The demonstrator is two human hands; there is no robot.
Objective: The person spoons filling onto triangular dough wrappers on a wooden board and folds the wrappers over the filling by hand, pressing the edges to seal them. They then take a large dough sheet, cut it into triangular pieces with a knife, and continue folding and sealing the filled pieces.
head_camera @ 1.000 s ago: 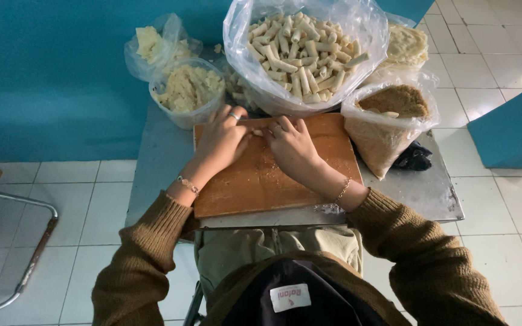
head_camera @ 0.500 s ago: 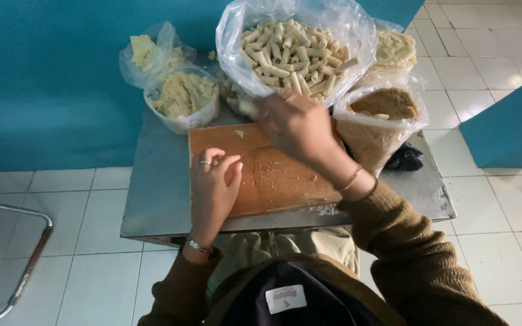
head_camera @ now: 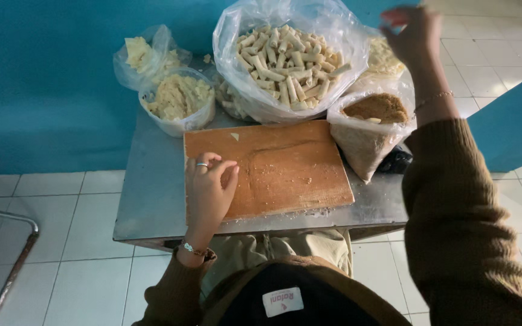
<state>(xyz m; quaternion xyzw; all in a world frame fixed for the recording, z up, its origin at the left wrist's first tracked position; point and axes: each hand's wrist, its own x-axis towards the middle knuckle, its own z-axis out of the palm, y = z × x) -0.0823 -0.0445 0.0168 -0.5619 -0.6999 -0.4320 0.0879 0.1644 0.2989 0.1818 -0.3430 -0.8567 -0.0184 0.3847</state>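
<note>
— What do we see at the wooden board (head_camera: 273,169)?

— We see our left hand (head_camera: 208,187) resting on the board's left edge, fingers curled loosely together with the tips touching the wood, holding nothing. A ring sits on one finger and a thin bracelet on the wrist. The board lies flat on a grey metal table (head_camera: 146,193), dusted with crumbs, with one small pale scrap near its far left corner.

— And the other hand?

— Our right hand (head_camera: 415,33) is raised well beyond the board's far right corner, above the bags. It is blurred, the fingers look bent and slightly spread, and we cannot tell whether they pinch anything.

— What stands behind the board?

— Just past its far edge sits a large clear plastic bag (head_camera: 288,57) filled with pale rolled sticks. At the board's right edge, touching it, leans a bag of brown crumbs (head_camera: 370,130), open at the top. Behind that one, another bag of pale pieces (head_camera: 385,57) is partly hidden. Beyond the board's far left corner stand a bag-lined tub of shredded yellowish filling (head_camera: 179,99) and, behind it, a smaller bag of pale sheets (head_camera: 143,57). A dark object (head_camera: 397,162) lies just right of the crumb bag.
</note>
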